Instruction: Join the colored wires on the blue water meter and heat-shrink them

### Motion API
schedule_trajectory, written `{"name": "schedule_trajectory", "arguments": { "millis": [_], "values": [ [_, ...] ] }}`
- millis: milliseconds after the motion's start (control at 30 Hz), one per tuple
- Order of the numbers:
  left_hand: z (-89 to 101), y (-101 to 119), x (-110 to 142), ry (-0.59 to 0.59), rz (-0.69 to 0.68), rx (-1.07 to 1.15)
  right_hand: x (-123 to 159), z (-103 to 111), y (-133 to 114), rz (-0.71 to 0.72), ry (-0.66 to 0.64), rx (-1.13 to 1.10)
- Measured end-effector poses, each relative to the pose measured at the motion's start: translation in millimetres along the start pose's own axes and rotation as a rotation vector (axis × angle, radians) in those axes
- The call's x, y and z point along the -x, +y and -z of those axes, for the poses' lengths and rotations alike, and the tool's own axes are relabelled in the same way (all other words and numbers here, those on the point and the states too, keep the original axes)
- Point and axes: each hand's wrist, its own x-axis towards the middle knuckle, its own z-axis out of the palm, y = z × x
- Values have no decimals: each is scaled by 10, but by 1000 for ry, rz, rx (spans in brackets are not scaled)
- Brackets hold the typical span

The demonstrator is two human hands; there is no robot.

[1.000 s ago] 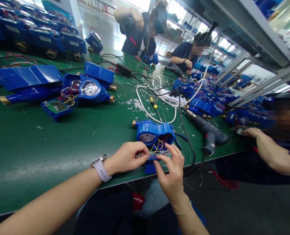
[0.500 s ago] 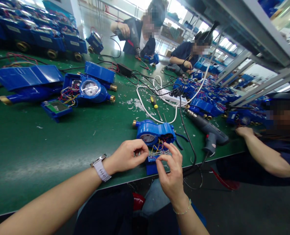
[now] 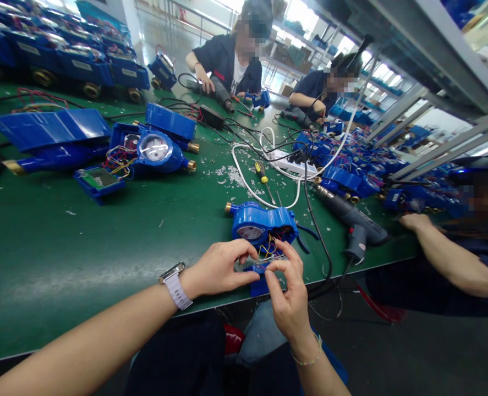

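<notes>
The left hand (image 3: 223, 268) lies in toward the middle with its thumb and forefinger parted, nothing visible between them, the thumb reaching to a small blue cover (image 3: 260, 287) that sits between the two hands at the near edge of the green workbench (image 3: 157, 236). The right hand (image 3: 288, 289) brings thumb and forefinger close together at the cover's other side; whether they pinch anything is too small to make out. Just beyond the fingertips rests a blue meter (image 3: 264, 215), a brass end on its left, with yellow, red and white wires (image 3: 268, 248) running from its housing down toward the cover. Farther ahead of the hands lie a yellow-and-black screwdriver (image 3: 262, 172) and a white power strip (image 3: 293, 164). Right of the right hand is a heat gun (image 3: 353, 219); well to the left hand's far left, another meter (image 3: 155, 147) shows its round dial.
</notes>
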Motion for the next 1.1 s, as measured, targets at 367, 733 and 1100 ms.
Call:
{"name": "schedule_trajectory", "arguments": {
  "millis": [367,733,1100],
  "values": [
    [-136,21,-39,65,-15,106,31,-5,36,24,-15,11],
    [-157,-44,-35,48,-36,117,-24,-5,11,58,5,66],
    [-116,-21,-64,31,29,159,-13,229,126,26,22,-55]
  ]
}}
